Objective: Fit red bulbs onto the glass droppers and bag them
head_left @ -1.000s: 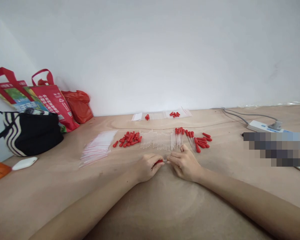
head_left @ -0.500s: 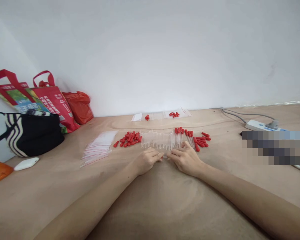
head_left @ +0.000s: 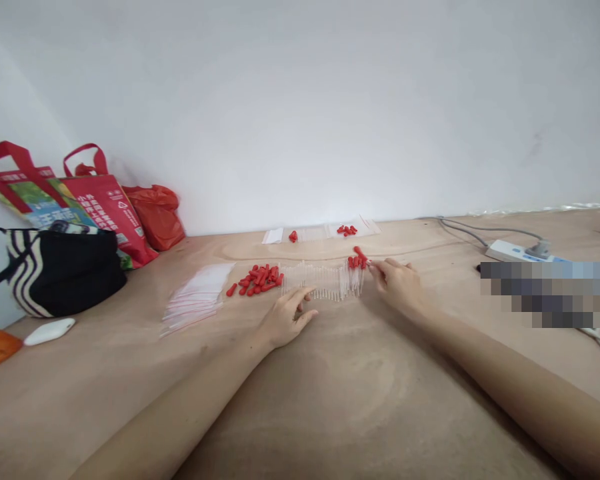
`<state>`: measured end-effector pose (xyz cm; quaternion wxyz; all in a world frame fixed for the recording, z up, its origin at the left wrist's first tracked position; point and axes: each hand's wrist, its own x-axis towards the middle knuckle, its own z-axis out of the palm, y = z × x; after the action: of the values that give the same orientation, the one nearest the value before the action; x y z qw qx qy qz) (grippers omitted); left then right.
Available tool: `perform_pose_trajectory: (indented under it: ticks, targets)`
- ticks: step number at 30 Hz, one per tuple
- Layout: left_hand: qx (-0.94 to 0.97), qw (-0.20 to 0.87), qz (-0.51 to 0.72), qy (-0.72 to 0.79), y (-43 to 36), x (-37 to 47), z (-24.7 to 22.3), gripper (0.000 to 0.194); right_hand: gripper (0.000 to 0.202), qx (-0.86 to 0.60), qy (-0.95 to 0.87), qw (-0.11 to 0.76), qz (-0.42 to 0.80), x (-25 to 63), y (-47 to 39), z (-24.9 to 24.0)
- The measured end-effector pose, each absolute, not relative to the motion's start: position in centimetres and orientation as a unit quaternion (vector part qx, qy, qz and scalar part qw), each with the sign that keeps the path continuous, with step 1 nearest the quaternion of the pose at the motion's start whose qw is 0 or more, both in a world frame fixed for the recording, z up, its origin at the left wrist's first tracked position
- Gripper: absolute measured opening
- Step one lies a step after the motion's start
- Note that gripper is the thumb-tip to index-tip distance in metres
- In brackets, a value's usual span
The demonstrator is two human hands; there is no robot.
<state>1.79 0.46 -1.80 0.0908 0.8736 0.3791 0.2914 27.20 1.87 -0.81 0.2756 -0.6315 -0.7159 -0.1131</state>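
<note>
My right hand (head_left: 397, 283) pinches a clear tube topped by a red bulb (head_left: 360, 253), held over the droppers with red bulbs (head_left: 353, 263) at the right end of the row. My left hand (head_left: 287, 317) has thumb and fingers apart and holds nothing, just below the row of clear thin tubes (head_left: 317, 277). Left of that row lies a pile of loose red bulbs (head_left: 255, 280). Further left, clear zip bags (head_left: 200, 297) are fanned out on the wooden table (head_left: 330, 407). My right hand hides what lies behind it.
Near the wall are a small white packet (head_left: 273, 235), red bulbs (head_left: 347, 230) and a clear bag (head_left: 367, 227). Shopping bags (head_left: 107, 207), a black bag (head_left: 75, 273) and a white case (head_left: 50, 331) stand left. A power strip (head_left: 510, 252) lies right.
My hands have parted. My right hand has moved up and right with a red-topped dropper; my left hand has opened and shifted slightly left.
</note>
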Motion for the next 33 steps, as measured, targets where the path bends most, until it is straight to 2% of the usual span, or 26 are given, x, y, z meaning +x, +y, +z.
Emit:
perform_pose_trajectory:
  ticks: [5,14,24,33]
  targets:
    - [0.879,0.111,0.273,0.374,0.6,2.0,-1.6,0.021,0.035,-0.720,-0.665,0.197,-0.027,28.2,4.1,-0.8]
    - [0.880,0.121,0.269,0.372,0.5,2.0,-1.6,0.015,0.031,-0.723,-0.684,0.087,-0.049,26.3,4.4,-0.6]
    - [0.885,0.106,0.268,0.366,0.5,2.1,-1.7,0.015,0.036,-0.722,-0.675,0.135,-0.065,25.3,4.6,-0.2]
    - [0.885,0.105,0.266,0.366,0.5,2.0,-1.6,0.015,0.024,-0.731,-0.668,0.139,0.007,25.6,5.2,-0.2]
